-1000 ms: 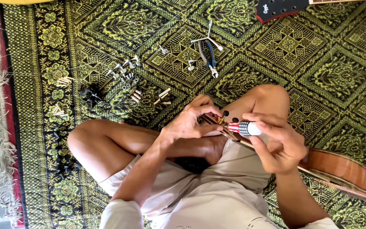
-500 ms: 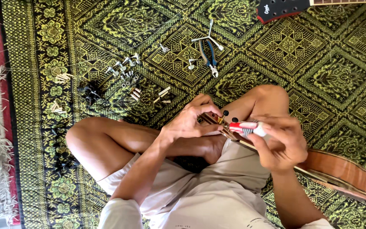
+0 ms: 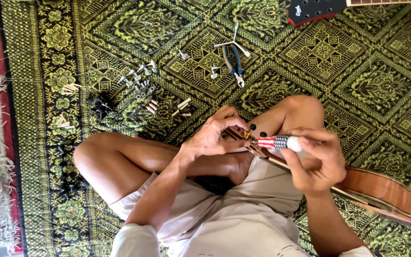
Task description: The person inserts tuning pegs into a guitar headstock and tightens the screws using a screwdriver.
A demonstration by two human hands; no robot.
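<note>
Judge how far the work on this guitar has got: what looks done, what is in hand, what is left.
Done: small metal parts and pegs lie loose on the rug, beside pliers. In hand: the left hand steadies the headstock while the right hand holds a striped screwdriver to it. Left: black knobs remain on the headstock, so the work there looks unfinished.

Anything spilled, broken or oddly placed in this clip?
Nothing looks damaged. Small parts lie scattered loose across the rug, with pliers beyond them. The left hand steadies the guitar headstock on the lap; the right hand holds a striped screwdriver to it.
</note>
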